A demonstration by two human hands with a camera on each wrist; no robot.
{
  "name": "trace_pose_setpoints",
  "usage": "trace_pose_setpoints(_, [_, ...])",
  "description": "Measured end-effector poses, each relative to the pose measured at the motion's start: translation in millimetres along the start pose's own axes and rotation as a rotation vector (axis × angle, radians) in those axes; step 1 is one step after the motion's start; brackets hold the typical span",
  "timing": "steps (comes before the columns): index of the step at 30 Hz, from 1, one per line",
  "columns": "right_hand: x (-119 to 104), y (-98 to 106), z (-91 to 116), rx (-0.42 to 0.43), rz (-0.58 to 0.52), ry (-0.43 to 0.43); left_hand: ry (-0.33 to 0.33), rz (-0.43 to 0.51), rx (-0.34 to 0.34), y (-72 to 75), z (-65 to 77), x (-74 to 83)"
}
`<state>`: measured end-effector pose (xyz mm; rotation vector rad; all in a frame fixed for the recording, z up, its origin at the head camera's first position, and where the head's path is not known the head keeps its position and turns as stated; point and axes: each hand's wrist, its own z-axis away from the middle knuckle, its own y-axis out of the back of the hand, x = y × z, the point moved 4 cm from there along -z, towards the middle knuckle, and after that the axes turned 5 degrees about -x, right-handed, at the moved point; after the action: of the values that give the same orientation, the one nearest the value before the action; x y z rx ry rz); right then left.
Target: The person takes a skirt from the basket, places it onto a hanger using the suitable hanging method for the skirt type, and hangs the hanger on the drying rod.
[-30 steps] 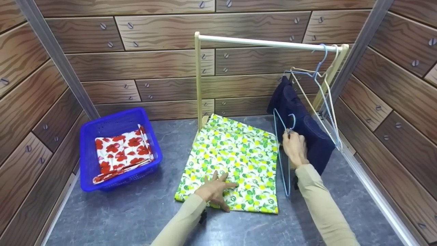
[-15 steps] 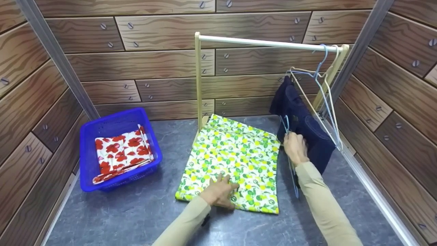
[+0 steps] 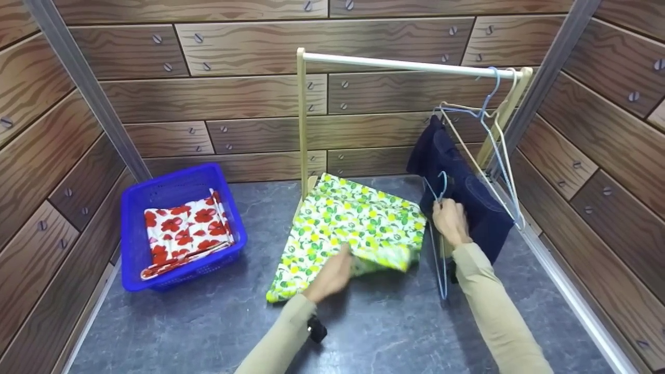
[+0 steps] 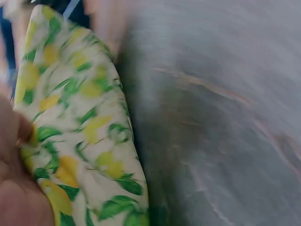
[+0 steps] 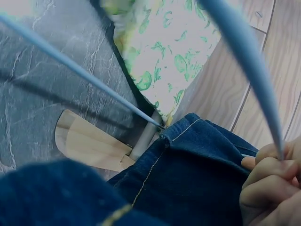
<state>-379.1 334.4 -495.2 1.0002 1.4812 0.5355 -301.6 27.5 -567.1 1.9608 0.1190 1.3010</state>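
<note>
My left hand (image 3: 333, 272) grips the near edge of a white cloth (image 3: 358, 223) printed with yellow lemons and green leaves. That edge is lifted and folding back over the rest, blurred at its right corner. In the left wrist view the cloth (image 4: 89, 136) hangs beside my fingers, over the grey surface. My right hand (image 3: 451, 221) holds a light blue hanger (image 3: 442, 275) just below its hook, upright between the cloth and dark blue denim (image 3: 447, 156). The right wrist view shows my curled fingers (image 5: 270, 183) around the hanger, with the denim close below.
A silver rail (image 3: 405, 63) on wooden posts spans the back. At its right end hang a blue hanger (image 3: 488, 104) and a cream hanger (image 3: 506, 150). A blue basket (image 3: 236, 228) at left holds a folded red-flowered cloth (image 3: 182, 226). Wood-patterned walls enclose the sides.
My left hand lay flat on the lemon-print cloth; now it has lifted the near edge and swung it up and away. My right hand has kept the hanger, which has swivelled slightly.
</note>
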Motion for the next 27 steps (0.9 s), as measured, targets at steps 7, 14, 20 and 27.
trace_pose_setpoints(7, [0, 2, -3, 0.016, -0.028, -0.018, 0.164, 0.34, 0.28, 32.7, -2.8, -17.0])
trace_pose_setpoints(14, [-4, 2, -6, 0.049, -0.018, 0.006, 0.208, 0.393, 0.459, 46.1, 0.9, -20.7])
trace_pose_setpoints(20, [-6, 0, -7, 0.024, -0.01, 0.008, 0.297, 0.521, 0.619, 57.1, 0.8, -27.9])
trace_pose_setpoints(27, [-5, -1, -6, 0.017, -0.032, 0.002, 0.378, 0.694, 0.702, 60.2, 6.2, -39.6])
